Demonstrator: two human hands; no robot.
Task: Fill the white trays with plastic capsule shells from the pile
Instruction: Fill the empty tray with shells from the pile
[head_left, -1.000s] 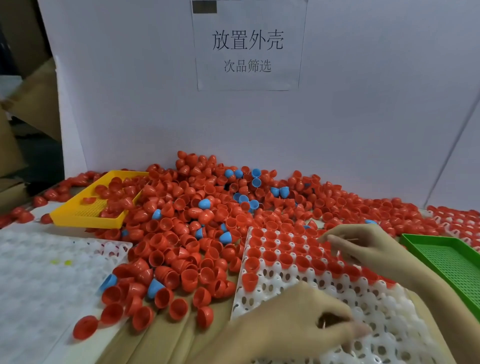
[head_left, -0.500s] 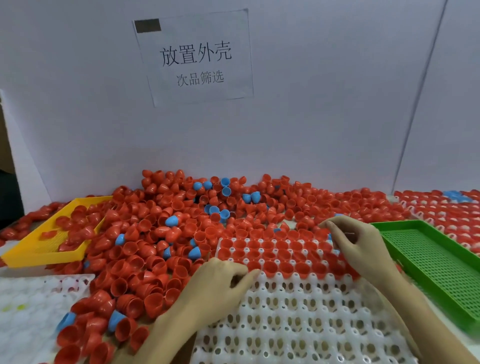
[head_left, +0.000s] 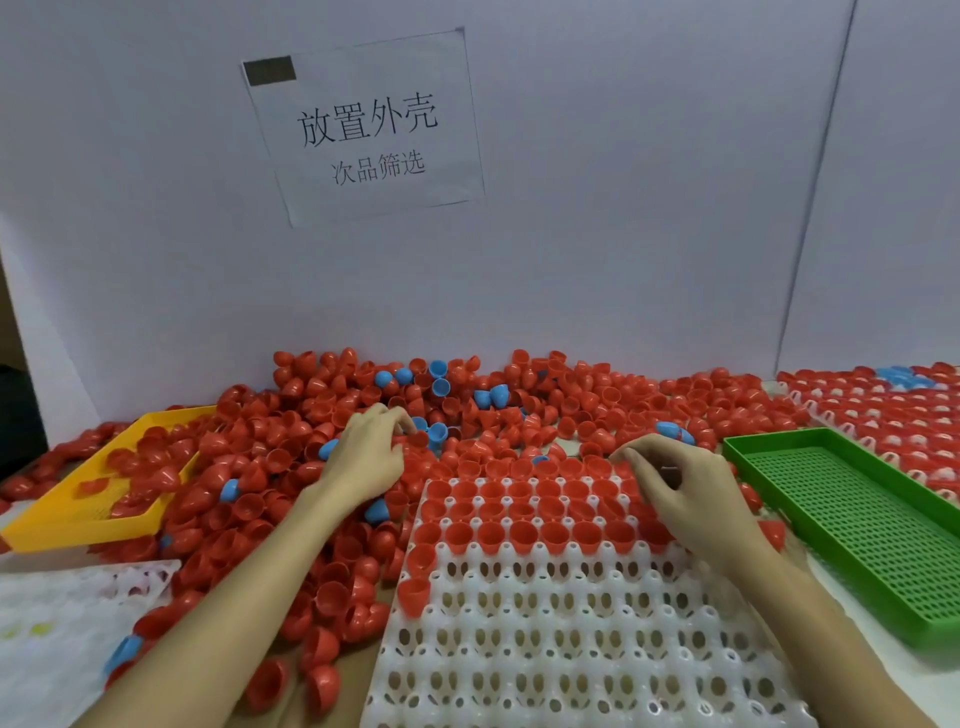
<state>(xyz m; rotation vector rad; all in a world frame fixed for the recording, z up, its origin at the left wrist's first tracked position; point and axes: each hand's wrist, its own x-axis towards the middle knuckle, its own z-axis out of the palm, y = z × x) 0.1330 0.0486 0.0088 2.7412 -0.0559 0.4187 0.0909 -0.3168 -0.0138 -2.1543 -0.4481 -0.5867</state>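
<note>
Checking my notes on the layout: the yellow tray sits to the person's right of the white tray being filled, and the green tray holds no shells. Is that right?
Not quite. The head view shows the yellow tray to the person's left of the white tray being filled, half buried in red shells. The green tray is the one on the right, and it indeed holds no shells.

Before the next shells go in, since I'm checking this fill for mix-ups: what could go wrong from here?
1. Blue shells lie scattered in the pile of red ones where the left hand is reaching; one could likely be taken by mistake.
2. The pile crowds the white tray's left edge; loose shells may tumble into open cells.
3. The right hand rests over filled rows and might knock seated shells askew.
</note>
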